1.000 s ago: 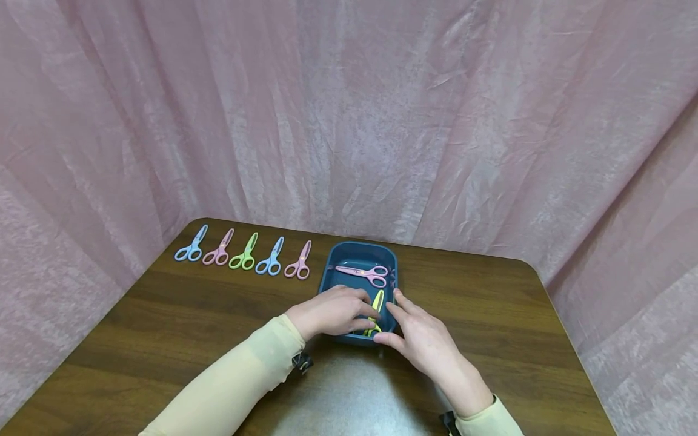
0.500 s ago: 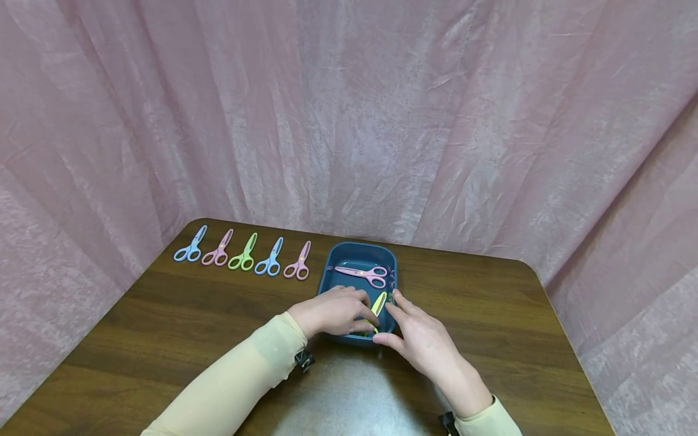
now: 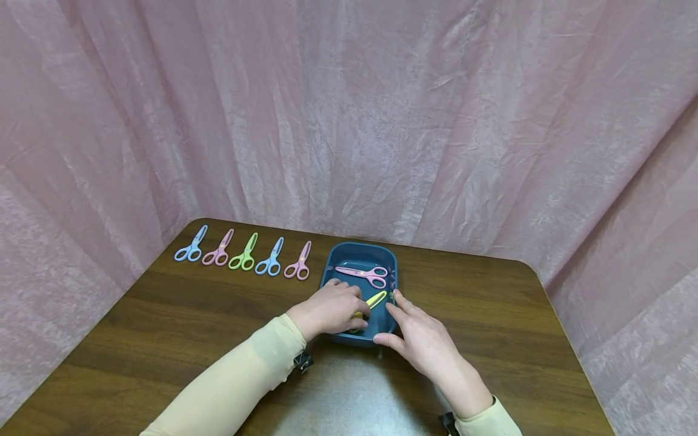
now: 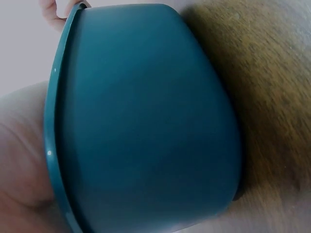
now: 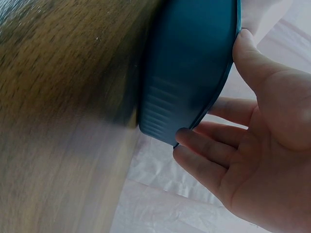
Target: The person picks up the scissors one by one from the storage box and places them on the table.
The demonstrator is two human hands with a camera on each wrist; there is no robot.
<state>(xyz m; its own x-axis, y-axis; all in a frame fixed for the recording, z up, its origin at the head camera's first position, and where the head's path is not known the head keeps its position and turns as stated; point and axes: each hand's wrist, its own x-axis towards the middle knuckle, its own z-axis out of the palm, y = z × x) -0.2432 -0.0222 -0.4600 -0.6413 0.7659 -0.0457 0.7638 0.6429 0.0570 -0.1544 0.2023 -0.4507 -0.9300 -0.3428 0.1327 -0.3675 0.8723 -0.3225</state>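
A blue plastic bin (image 3: 362,246) stands on the table, with pink scissors (image 3: 364,274) lying crosswise in its far half. My left hand (image 3: 335,306) reaches over the near left rim and holds yellow-green scissors (image 3: 377,299) low in the bin. Their blades point to the far right; the fingers largely cover the handles. My right hand (image 3: 422,333) rests on the bin's near right corner, thumb on the front rim and fingertips along the right rim. In the right wrist view its relaxed fingers (image 5: 201,167) touch the rim. In the left wrist view, the bin's wall (image 4: 150,116) hides the scissors.
To the left of the bin, several scissors stand in a slanting row: blue scissors (image 3: 191,244) at the far left end, green scissors (image 3: 243,252) in the middle, pink scissors (image 3: 297,261) nearest the bin. A pink curtain (image 3: 360,121) hangs behind the wooden table (image 3: 469,290).
The left hand has shifted slightly left inside the bin. The yellow-green scissors have turned clockwise, from nearly upright in view to slanting right, their handles shifting left. The right hand keeps its place.
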